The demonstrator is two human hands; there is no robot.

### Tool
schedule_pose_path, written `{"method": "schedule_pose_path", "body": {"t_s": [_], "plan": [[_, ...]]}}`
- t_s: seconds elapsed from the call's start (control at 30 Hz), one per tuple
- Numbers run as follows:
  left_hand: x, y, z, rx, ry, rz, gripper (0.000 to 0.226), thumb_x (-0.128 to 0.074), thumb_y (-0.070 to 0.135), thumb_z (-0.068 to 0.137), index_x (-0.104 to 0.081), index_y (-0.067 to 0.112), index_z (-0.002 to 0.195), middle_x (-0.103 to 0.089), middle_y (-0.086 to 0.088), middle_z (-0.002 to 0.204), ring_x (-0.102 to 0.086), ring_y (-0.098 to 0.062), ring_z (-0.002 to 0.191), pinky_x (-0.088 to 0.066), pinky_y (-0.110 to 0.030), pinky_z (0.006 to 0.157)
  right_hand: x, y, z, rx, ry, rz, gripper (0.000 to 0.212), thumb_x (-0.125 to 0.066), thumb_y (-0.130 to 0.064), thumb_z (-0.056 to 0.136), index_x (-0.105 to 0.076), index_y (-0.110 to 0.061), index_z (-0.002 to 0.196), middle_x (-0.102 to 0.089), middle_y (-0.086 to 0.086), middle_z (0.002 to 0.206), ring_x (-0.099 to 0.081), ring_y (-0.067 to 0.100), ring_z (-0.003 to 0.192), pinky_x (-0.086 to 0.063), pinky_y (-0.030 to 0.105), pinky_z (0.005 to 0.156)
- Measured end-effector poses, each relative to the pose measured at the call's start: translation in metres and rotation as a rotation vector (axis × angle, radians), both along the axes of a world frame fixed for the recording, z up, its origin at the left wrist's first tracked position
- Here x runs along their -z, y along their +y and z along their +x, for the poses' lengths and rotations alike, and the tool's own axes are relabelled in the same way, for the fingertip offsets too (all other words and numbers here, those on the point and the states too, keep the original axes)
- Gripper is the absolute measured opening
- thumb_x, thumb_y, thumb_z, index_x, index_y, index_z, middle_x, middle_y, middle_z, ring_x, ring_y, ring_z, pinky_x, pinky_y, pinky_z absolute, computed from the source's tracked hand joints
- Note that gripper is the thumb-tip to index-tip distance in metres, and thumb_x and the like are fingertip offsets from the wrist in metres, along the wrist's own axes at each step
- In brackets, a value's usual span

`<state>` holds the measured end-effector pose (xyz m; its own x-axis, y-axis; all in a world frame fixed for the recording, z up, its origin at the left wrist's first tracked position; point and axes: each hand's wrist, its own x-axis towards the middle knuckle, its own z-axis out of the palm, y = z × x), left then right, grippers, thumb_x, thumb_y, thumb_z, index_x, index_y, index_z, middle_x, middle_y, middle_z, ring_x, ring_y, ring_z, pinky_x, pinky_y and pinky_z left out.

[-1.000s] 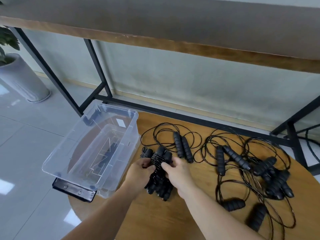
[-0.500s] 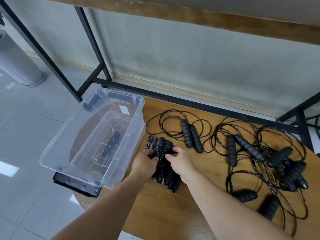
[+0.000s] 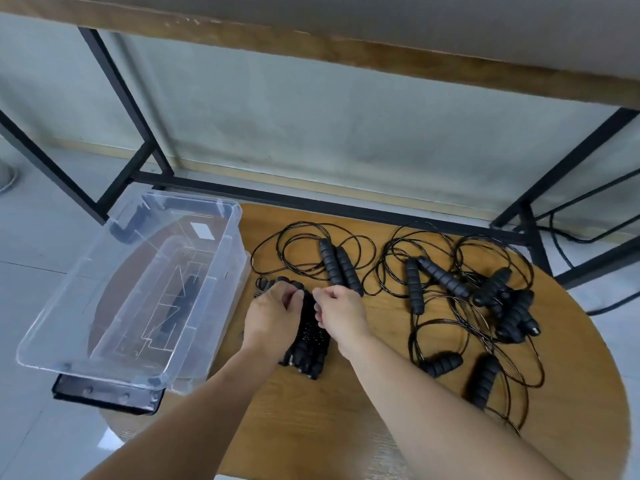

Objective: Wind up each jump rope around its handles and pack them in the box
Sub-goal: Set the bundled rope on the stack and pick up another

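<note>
A bundle of wound black jump ropes [image 3: 308,344] lies on the round wooden table [image 3: 346,420], just right of the clear plastic box [image 3: 221,271]. My left hand [image 3: 273,315] grips the bundle's upper left part. My right hand [image 3: 341,315] pinches its upper right edge. An unwound rope with two ribbed black handles [image 3: 337,266] lies behind my hands, its cord in loose loops. Several more unwound ropes [image 3: 485,306] lie tangled at the right. The box holds no ropes.
The box overhangs the table's left edge, resting on a dark lid [image 3: 104,398]. A black metal table frame [image 3: 311,200] runs behind the round table. Grey floor tiles lie at the left.
The view has tilted down and shifted. My hands have lowered the wound bundle onto the table and moved up toward its far end.
</note>
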<state>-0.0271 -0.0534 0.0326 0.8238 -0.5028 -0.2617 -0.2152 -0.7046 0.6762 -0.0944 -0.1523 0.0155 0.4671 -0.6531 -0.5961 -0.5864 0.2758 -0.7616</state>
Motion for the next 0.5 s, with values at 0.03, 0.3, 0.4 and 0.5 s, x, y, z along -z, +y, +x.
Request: {"method": "schedule_pose_path", "body": {"t_s": [0.03, 0.3, 0.4, 0.5], "plan": [[-0.004, -0.009, -0.009, 0.042, -0.003, -0.018, 0.016, -0.05, 0.035, 0.1, -0.062, 0.024, 0.101, -0.064, 0.009, 0.082, -0.056, -0.004, 0.073, -0.039, -0.016, 0.057, -0.004, -0.004, -0.01, 0.033, -0.011, -0.016, 0.019, -0.059, -0.035, 0.092, -0.07, -0.021, 0.086, -0.068, 0.004, 0.082, -0.062, 0.02, 0.072, -0.057, 0.045, 0.076], [-0.006, -0.073, -0.095, 0.286, 0.249, -0.079, 0.023, -0.053, 0.034, 0.1, -0.06, 0.024, 0.08, -0.058, 0.006, 0.064, -0.05, -0.007, 0.052, -0.035, -0.014, 0.042, -0.022, -0.051, -0.131, 0.27, 0.025, -0.006, 0.032, -0.055, -0.043, 0.091, -0.067, -0.014, 0.086, -0.058, 0.001, 0.072, -0.051, 0.019, 0.066, -0.041, 0.033, 0.058], [0.004, -0.096, -0.126, 0.376, 0.312, -0.015, 0.02, -0.056, 0.033, 0.098, -0.061, 0.025, 0.08, -0.065, 0.005, 0.073, -0.06, -0.012, 0.066, -0.045, -0.02, 0.056, -0.021, -0.079, -0.191, 0.397, 0.026, 0.025, 0.024, -0.058, -0.031, 0.096, -0.068, -0.013, 0.085, -0.057, -0.001, 0.067, -0.049, 0.014, 0.059, -0.038, 0.026, 0.053], [0.02, -0.116, -0.153, 0.419, 0.321, 0.098, 0.014, -0.056, 0.033, 0.098, -0.064, 0.026, 0.089, -0.07, 0.001, 0.087, -0.061, -0.013, 0.072, -0.048, -0.027, 0.065, -0.011, -0.104, -0.244, 0.494, 0.058, 0.063, 0.022, -0.06, -0.025, 0.096, -0.069, -0.01, 0.082, -0.056, -0.001, 0.061, -0.048, 0.013, 0.054, -0.038, 0.024, 0.052]]}}
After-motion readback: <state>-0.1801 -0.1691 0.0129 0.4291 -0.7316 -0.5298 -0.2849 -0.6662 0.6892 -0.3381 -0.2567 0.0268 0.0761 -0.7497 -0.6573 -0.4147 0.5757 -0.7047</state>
